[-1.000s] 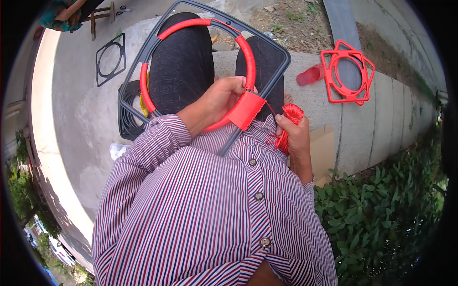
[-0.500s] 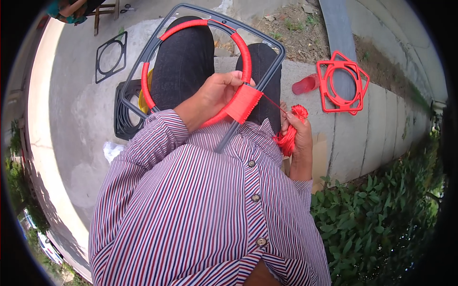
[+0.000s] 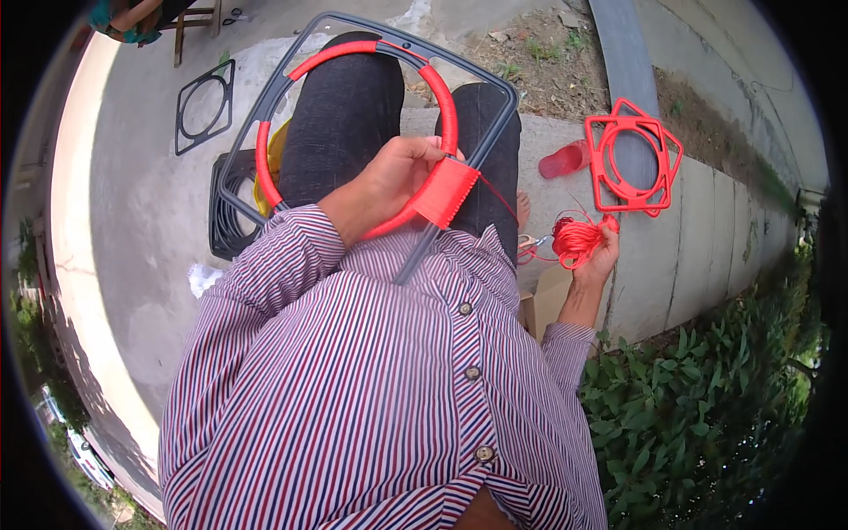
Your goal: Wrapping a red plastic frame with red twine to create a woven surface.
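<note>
Across my lap rests a dark grey square frame [image 3: 499,124] with a ring inside it. Several stretches of the ring are wound with red cord, and a wide red wrapping [image 3: 447,193] binds ring and side bar together. My left hand [image 3: 395,179] is closed on the ring just beside that wrapping, thumb on top. Out to the right, my right hand [image 3: 601,259] grips a bundle of red cord [image 3: 577,242]. A thin red strand runs from the wrapping down past my right knee; part of it is hidden. Scissors [image 3: 533,240] lie close to the bundle.
Red finished-looking frames [image 3: 603,168] and a red cup-like container [image 3: 565,160] are on the right. To the left are a dark frame [image 3: 204,107], stacked dark frames [image 3: 231,221] and something yellow [image 3: 265,181]. A cardboard box [image 3: 553,299] stands below my right forearm; leafy plants [image 3: 680,406] grow beyond.
My right hand has moved right and slightly down with the cord bundle, away from the frame. The strand now hangs slacker, and the scissors have come into sight. My left hand keeps its hold.
</note>
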`<state>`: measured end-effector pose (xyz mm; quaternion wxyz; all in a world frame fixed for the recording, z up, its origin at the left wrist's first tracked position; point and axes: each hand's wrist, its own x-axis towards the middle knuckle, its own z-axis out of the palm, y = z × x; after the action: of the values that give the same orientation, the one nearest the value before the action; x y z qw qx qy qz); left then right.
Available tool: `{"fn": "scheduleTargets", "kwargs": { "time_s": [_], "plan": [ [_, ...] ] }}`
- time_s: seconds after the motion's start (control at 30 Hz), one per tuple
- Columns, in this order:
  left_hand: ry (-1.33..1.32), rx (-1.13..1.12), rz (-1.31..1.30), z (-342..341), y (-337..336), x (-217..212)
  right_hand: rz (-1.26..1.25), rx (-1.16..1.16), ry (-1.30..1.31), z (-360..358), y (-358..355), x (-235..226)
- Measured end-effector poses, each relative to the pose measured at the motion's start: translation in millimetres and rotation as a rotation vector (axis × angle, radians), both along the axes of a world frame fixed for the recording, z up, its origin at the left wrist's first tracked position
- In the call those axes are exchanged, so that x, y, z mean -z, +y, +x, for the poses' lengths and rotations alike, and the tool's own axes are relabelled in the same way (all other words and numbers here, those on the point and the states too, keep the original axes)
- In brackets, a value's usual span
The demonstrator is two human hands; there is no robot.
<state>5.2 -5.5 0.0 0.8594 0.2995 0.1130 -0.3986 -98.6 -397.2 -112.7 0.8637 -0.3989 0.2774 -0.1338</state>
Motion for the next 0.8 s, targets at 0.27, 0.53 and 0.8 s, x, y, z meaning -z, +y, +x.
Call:
{"fn": "scheduleTargets", "kwargs": {
  "time_s": [0.27,0.53,0.8],
  "plan": [
    [-0.527,-0.355,0.380,-17.1,-14.7,-14.1,-1.644,-0.607,-0.475,93.2,196.9,-167.1],
    [-0.244,-0.266,0.416,-8.8,-7.4,-3.8,-1.502,-0.222,-0.356,84.4,168.4,-118.1],
    [0.065,-0.045,0.234,-4.1,-14.7,1.1,-1.639,-0.486,-0.439,71.3,195.8,-96.7]
  ]
}}
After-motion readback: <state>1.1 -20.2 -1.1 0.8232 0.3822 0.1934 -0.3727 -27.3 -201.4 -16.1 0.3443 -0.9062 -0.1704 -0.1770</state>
